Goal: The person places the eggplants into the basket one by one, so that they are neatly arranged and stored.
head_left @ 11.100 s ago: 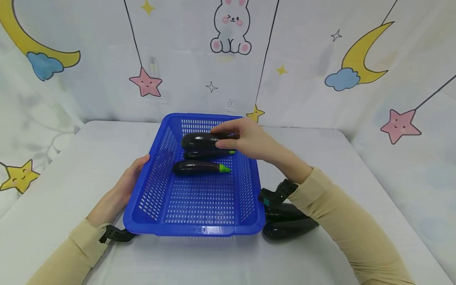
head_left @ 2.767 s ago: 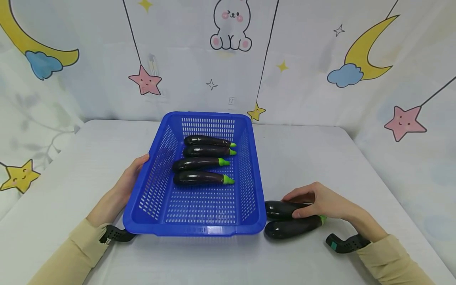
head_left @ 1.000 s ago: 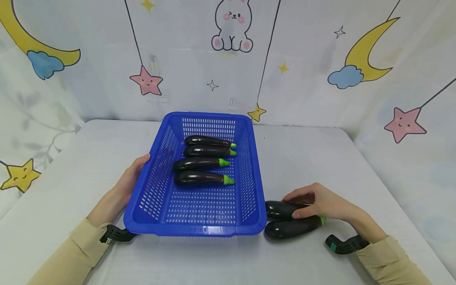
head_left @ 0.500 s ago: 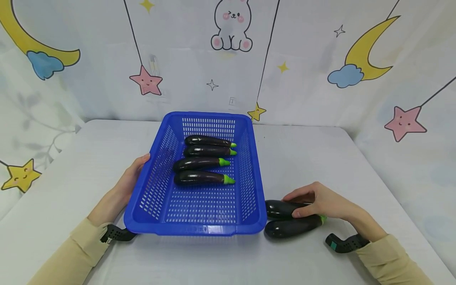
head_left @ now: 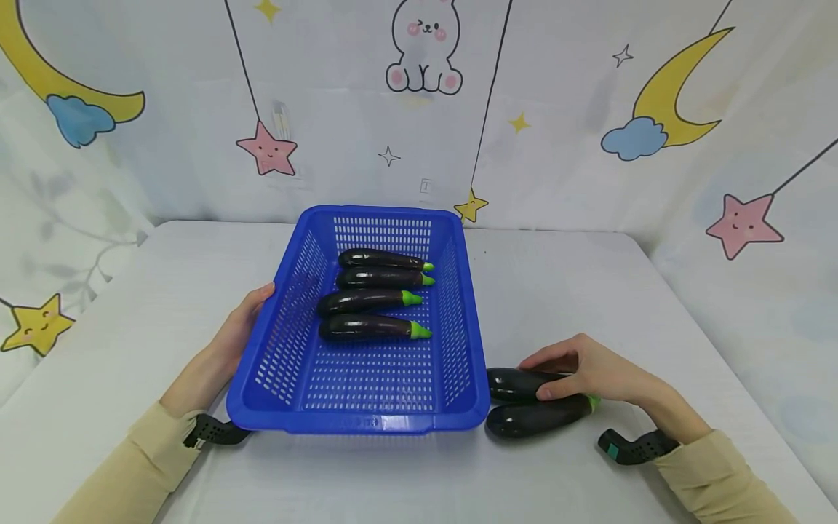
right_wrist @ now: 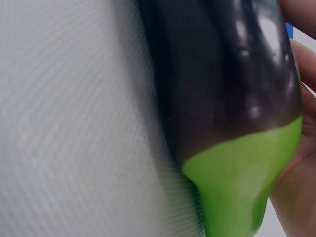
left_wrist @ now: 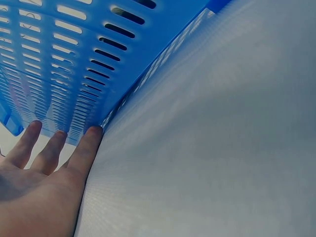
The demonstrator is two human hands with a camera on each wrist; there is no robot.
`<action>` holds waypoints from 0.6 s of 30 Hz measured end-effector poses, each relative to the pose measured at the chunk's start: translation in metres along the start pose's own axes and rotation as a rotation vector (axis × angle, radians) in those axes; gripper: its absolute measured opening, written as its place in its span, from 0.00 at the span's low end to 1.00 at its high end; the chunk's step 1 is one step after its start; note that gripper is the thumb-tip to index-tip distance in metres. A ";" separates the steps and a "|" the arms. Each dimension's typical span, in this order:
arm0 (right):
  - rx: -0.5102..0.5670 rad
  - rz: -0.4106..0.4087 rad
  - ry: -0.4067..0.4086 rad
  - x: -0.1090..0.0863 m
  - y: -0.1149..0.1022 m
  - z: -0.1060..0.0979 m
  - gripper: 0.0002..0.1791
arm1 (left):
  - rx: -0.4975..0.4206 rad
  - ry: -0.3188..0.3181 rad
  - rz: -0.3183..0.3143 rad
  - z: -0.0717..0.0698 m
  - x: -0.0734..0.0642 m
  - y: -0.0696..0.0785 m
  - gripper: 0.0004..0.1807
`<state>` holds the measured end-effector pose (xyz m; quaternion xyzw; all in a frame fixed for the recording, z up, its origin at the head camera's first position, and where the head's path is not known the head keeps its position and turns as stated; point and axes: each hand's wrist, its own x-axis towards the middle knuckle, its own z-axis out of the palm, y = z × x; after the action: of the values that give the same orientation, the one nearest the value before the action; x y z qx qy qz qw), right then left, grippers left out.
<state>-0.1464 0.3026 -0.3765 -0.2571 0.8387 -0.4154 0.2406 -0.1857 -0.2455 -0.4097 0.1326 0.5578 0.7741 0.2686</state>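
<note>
In the head view, a blue plastic basket [head_left: 366, 378] holds several dark eggplants [head_left: 366, 327] with green stem ends, lying crosswise side by side. My left hand [head_left: 229, 331] rests against the basket's left outer wall; in the left wrist view, its extended fingers [left_wrist: 89, 148] touch the slotted side. Right of the basket, two more eggplants lie on the table. My right hand [head_left: 592, 371] grips the farther eggplant [head_left: 513, 384] between thumb and fingers, partly covering it. The nearer eggplant [head_left: 537, 420] lies alongside; a large eggplant [right_wrist: 227, 98] fills the right wrist view.
A white cloth covers the table [head_left: 556, 291]. Behind it hangs a pale curtain [head_left: 340, 87] printed with moons, stars and a rabbit. The basket's right rim [head_left: 474, 327] stands close to the blunt ends of the two eggplants outside.
Since the oldest frame, my right hand has left the basket and moved down right to the table eggplants; the basket holds more eggplants. Over the last few seconds, both hands look still.
</note>
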 end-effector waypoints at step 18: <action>-0.021 0.026 0.009 0.000 -0.002 0.001 0.20 | 0.042 0.047 -0.013 0.003 0.000 0.000 0.26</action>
<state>-0.1452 0.3016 -0.3756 -0.2469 0.8473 -0.4046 0.2397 -0.1846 -0.2430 -0.4084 0.1165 0.5809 0.7632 0.2577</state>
